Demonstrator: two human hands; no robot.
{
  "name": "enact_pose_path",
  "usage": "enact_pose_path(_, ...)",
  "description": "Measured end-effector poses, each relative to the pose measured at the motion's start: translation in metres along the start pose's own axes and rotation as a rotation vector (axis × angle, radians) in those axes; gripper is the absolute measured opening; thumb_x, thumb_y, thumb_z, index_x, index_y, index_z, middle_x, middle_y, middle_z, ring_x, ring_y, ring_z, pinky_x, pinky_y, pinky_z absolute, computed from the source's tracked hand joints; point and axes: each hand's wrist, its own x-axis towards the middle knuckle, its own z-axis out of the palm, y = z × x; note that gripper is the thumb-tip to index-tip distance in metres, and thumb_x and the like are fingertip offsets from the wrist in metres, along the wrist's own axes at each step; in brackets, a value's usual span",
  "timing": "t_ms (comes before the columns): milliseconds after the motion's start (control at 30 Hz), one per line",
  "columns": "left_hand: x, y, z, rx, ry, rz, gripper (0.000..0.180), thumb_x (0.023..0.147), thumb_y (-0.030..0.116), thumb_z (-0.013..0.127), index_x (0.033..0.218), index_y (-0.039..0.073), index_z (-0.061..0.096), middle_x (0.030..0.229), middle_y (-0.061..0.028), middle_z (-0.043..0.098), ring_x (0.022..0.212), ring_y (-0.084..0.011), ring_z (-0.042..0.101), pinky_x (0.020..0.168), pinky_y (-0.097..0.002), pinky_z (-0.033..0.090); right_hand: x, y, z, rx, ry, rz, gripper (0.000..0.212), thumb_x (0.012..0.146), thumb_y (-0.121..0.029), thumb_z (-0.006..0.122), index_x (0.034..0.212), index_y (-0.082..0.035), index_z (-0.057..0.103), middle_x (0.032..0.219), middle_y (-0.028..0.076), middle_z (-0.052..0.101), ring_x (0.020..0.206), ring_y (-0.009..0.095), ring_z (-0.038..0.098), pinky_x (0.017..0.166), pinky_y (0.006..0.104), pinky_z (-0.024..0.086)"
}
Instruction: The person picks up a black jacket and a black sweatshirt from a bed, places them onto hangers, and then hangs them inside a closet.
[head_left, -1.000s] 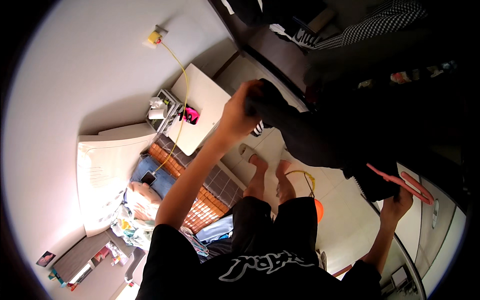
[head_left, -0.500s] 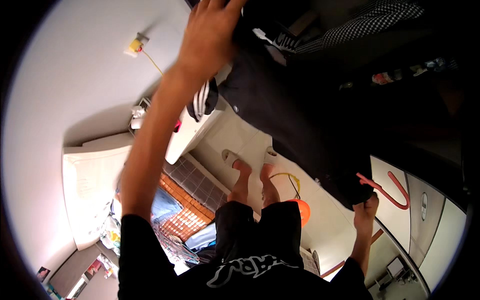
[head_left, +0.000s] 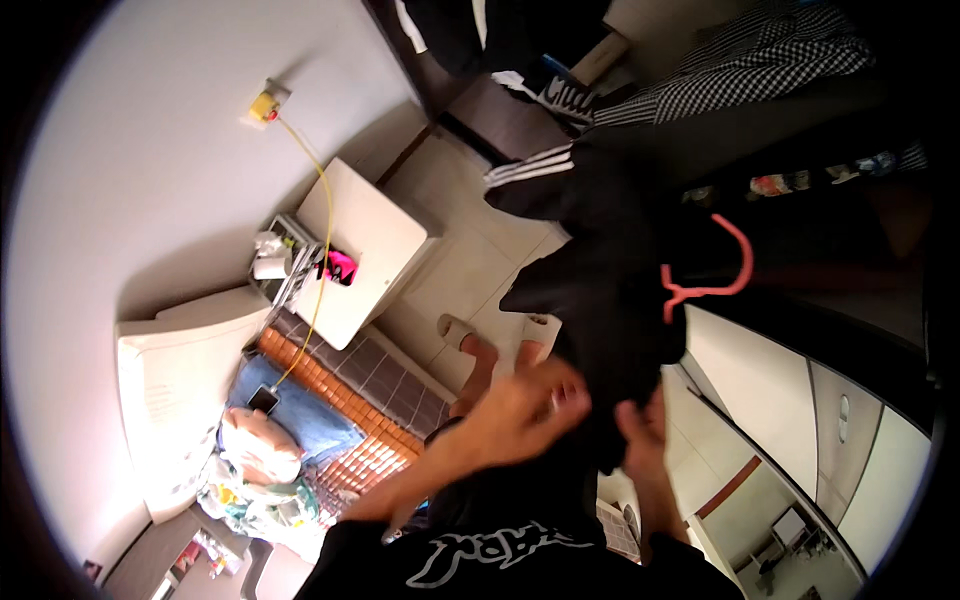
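Observation:
A black garment with white stripes on one sleeve hangs in front of me. The hook of a salmon-pink clothes hanger sticks out at its right side; the rest of the hanger is hidden by the cloth. At the garment's lower right end, my right hand is closed on the cloth, thumb in front. My left hand is at the left edge of the lower cloth, its fingers curled and smeared by motion, so whether it grips is unclear.
An opened wardrobe holds dark clothes and a checked cloth on the right. To the left stand a white table and a bed with a woven mat bearing jeans. A yellow cable runs from the wall socket.
My left hand has come down from the upper left of the garment to its lower end. The garment has turned and its striped sleeve hangs leftward; the hanger hook has moved up and left.

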Motion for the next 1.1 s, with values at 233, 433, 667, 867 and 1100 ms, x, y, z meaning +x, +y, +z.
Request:
enact_pose_path(233,-0.029,0.018,0.010,0.373,-0.193,0.208,0.043,0.077,0.028,0.077,0.098,0.000,0.051,0.090,-0.0166,0.056,0.077,-0.0328,0.064,0.058,-0.0370,0.053,0.005,0.013,0.024,-0.206,-0.191,-0.039,0.079,0.092,-0.021,0.060,0.148,-0.003,0.008,0.140,0.014,0.039,0.125,0.023,0.043,0.104,0.0354,0.036)
enact_pose_path(433,-0.021,0.035,0.003,0.415,0.007,0.087,0.032,0.074,0.019,0.072,0.089,0.001,0.050,0.080,-0.0132,0.053,0.072,-0.0310,0.063,0.056,-0.0373,0.052,0.013,0.013,0.049,-0.110,-0.167,-0.126,0.094,0.089,-0.049,0.053,0.149,-0.004,-0.003,0.149,0.016,0.025,0.136,0.027,0.032,0.112,0.0399,0.028)
enact_pose_path(667,0.014,0.036,-0.019,0.556,0.080,-0.013,0.023,0.077,0.016,0.069,0.078,0.002,0.051,0.068,-0.0122,0.057,0.059,-0.0308,0.063,0.048,-0.0380,0.048,0.048,-0.003,0.040,-0.357,-0.362,-0.323,0.088,0.091,-0.049,0.057,0.146,0.000,0.008,0.144,0.018,0.033,0.135,0.029,0.032,0.112,0.0422,0.025)
enact_pose_path(867,0.045,0.055,-0.040,0.372,0.083,0.282,0.023,0.084,0.017,0.067,0.074,0.001,0.056,0.061,-0.0129,0.056,0.050,-0.0290,0.058,0.045,-0.0355,0.047,0.117,-0.101,-0.035,0.101,0.080,-0.477,0.061,0.101,-0.049,0.035,0.132,0.001,0.049,0.110,0.010,0.062,0.109,0.021,0.055,0.096,0.0337,0.044)
enact_pose_path(1100,0.070,0.061,-0.077,0.486,-0.037,0.367,0.019,0.075,0.016,0.065,0.085,0.002,0.055,0.065,-0.0081,0.054,0.055,-0.0244,0.061,0.049,-0.0343,0.049,0.254,-0.178,0.041,-0.005,0.288,-0.304,0.059,0.087,-0.049,0.063,0.125,-0.004,0.058,0.125,0.012,0.056,0.117,0.026,0.051,0.102,0.0354,0.036)
